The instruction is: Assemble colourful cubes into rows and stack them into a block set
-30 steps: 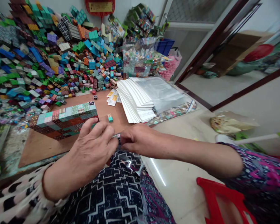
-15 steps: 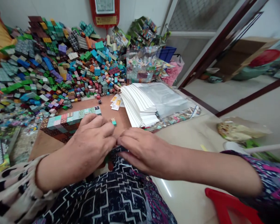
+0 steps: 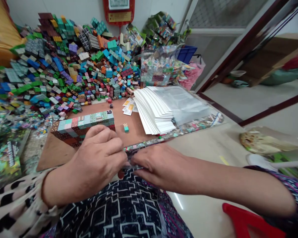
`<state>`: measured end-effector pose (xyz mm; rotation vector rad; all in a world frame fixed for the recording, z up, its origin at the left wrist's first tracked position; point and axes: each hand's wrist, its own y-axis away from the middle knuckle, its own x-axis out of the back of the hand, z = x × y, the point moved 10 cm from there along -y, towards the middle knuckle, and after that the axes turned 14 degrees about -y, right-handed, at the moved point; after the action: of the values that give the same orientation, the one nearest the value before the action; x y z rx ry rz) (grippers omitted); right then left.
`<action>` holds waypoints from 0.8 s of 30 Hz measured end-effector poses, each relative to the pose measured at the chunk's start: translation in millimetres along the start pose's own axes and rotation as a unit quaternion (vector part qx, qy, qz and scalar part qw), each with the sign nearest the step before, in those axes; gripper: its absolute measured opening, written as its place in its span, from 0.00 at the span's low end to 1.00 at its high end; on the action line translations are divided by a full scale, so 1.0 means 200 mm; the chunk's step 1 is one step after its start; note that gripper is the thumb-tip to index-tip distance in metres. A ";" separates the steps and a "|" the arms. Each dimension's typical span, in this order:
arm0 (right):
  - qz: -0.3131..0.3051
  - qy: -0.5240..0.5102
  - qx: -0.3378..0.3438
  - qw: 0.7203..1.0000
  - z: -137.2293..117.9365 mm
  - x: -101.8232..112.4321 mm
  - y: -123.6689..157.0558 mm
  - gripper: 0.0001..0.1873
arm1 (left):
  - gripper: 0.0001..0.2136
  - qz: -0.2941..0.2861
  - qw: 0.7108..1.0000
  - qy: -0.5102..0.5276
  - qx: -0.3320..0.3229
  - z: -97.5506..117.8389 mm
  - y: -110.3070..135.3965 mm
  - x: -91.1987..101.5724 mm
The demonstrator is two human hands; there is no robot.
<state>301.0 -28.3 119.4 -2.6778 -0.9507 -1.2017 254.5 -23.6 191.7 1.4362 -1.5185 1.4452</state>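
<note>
My left hand (image 3: 98,155) and my right hand (image 3: 159,165) meet over my lap, fingers pinched together on a small clear plastic bag (image 3: 131,158) whose contents I cannot make out. Just beyond my left hand, a flat block of patterned cubes (image 3: 81,127) lies on a brown board (image 3: 52,152). One loose teal cube (image 3: 125,127) sits on the board near it. A fanned stack of white cards (image 3: 154,112) lies to the right of the board, under clear plastic bags (image 3: 183,104).
A large heap of coloured cubes (image 3: 64,62) fills the back left. A clear bag of packed cubes (image 3: 156,67) stands behind the cards, with a blue crate (image 3: 186,53) beyond. A red stool (image 3: 248,221) is at bottom right. Printed leaflets (image 3: 7,155) lie at left.
The view has shifted, so everything sits slightly lower and to the right. My hands stayed pinched together and the bag's edge now shows between them.
</note>
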 end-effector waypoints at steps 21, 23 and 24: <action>-0.157 -0.202 -0.022 0.966 -0.17 -0.23 -0.11 0.09 | 0.08 -0.042 0.999 -0.014 0.030 0.04 0.31 0.05; -0.148 -0.239 -0.001 0.960 -0.20 -0.24 -0.10 0.10 | 0.09 -0.037 0.998 0.003 0.044 0.03 0.34 0.05; -0.137 -0.257 0.009 0.957 -0.21 -0.23 -0.10 0.11 | 0.09 -0.035 0.998 0.008 0.049 0.02 0.35 0.06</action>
<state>238.1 -48.2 112.7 -2.9758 -1.4232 -0.5054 186.9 -42.7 180.8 1.5156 -1.3906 1.5054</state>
